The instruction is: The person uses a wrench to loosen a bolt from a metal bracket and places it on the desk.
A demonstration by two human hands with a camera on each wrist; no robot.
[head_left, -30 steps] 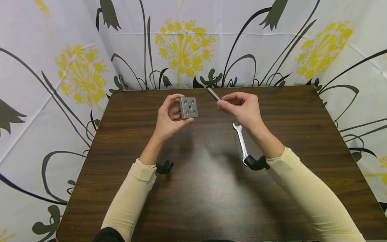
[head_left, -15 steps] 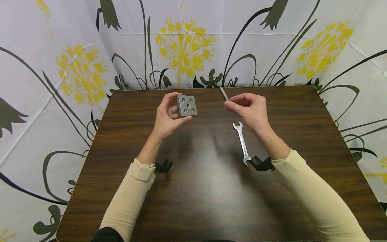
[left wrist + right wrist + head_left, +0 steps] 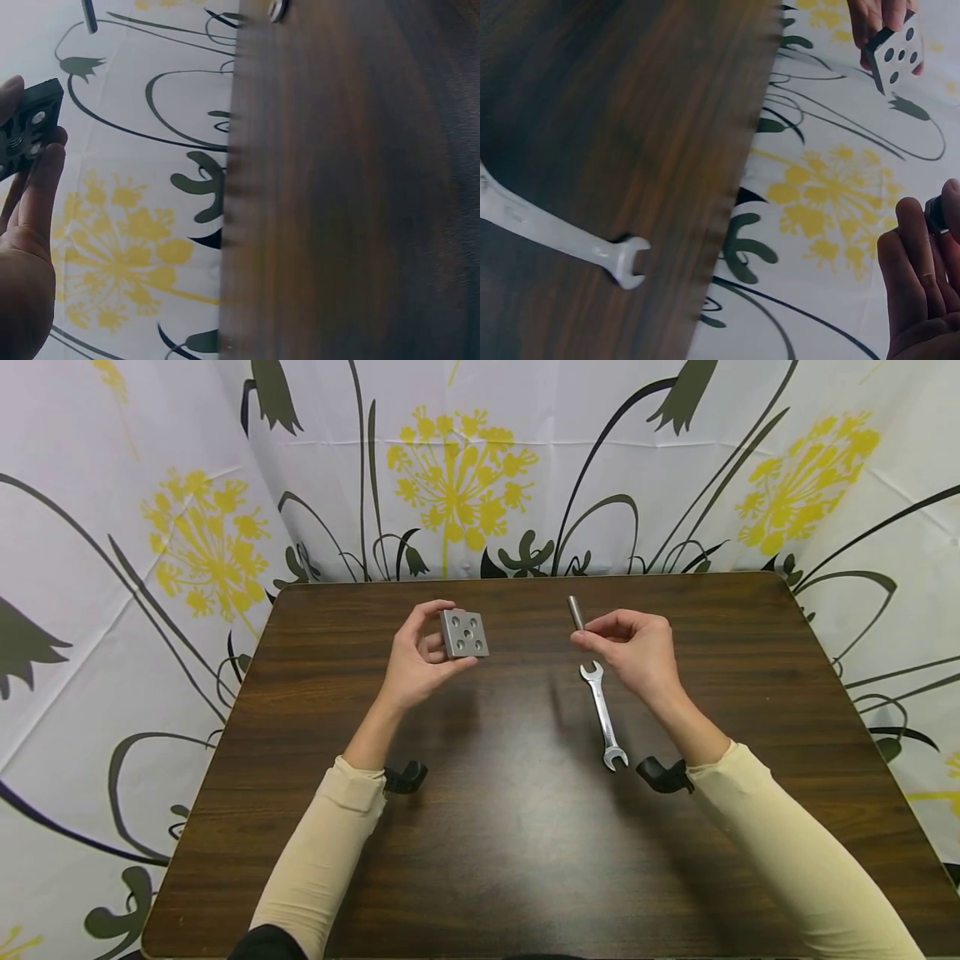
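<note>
My left hand (image 3: pixel 411 662) grips a square grey metal block (image 3: pixel 471 636) by its edges, with the thumb below and the fingers above and behind. Several round holes show in the block's face, which is turned to the head camera. To the right, my right hand (image 3: pixel 637 650) pinches a short metal rod (image 3: pixel 575 612) between thumb and fingertips. The rod points up and slightly left, its lower end hidden by the fingers. Block and rod are held apart above the table. On the tabletop, just below the right hand, lies a silver double open-ended wrench (image 3: pixel 603 714).
The brown wood-grain table (image 3: pixel 510 860) reaches back to a white curtain (image 3: pixel 322 468) printed with yellow and grey flowers. Black wrist cameras (image 3: pixel 406 777) are worn on both forearms, over the tabletop.
My right hand has moved right and a little nearer with the rod, which now stands more upright. The wrench shows whole. My left hand and the block have shifted only slightly.
</note>
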